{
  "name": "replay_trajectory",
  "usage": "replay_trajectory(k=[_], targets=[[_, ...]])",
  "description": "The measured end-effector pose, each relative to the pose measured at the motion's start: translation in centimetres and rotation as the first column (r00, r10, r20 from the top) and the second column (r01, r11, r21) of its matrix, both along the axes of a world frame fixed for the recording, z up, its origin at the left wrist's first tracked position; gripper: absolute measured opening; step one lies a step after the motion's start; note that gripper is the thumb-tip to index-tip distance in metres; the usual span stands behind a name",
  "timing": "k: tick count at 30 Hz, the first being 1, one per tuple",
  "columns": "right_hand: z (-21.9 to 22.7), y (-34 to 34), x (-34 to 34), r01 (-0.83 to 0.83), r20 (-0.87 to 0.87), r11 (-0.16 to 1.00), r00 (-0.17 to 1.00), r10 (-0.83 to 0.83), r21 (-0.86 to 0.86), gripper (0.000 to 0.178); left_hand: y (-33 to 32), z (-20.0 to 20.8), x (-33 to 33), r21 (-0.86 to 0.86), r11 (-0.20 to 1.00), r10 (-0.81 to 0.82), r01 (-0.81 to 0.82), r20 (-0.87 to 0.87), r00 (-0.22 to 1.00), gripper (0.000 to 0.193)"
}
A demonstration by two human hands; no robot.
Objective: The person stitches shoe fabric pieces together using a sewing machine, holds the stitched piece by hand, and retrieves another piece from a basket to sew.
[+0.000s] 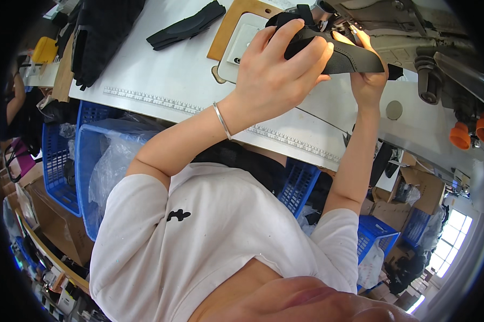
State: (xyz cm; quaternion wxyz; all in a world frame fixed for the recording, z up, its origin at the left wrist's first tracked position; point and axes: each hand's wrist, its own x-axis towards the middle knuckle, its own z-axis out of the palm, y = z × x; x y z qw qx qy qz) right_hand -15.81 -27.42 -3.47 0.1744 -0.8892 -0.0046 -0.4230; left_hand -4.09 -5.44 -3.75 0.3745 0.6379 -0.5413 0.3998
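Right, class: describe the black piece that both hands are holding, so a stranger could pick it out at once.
Start at the white worktable and go to the sewing machine at its far right. The curved black fabric piece sits under the machine's head, with the left hand over it and the right hand beneath. Unlike the other black piece lying loose further left, this one is held.

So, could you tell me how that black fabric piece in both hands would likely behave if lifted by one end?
The black fabric piece probably flexes: it curves over the left hand. It likely holds some shape, since its end near the right hand juts out flat. It seems light.
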Motion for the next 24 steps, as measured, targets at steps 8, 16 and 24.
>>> replay_trajectory(k=[8,16,24], targets=[[-0.1,0.3,-1.1,0.114,-0.098,0.991,0.988,-0.120,-0.068,0.020,0.6,0.9,0.7,0.044,0.997,-0.065,0.066,-0.021,0.998,0.046],[1.5,3.0,-1.5,0.148,-0.098,0.981,0.982,-0.160,-0.122,0.028,1.5,2.2,2.0,0.142,0.980,-0.138,0.141,-0.031,0.990,0.048],[2.4,6.0,-1.7,0.181,-0.159,0.979,0.968,-0.195,-0.096,0.054,1.1,1.2,1.3,0.122,0.988,-0.103,0.094,0.067,0.992,0.040]])
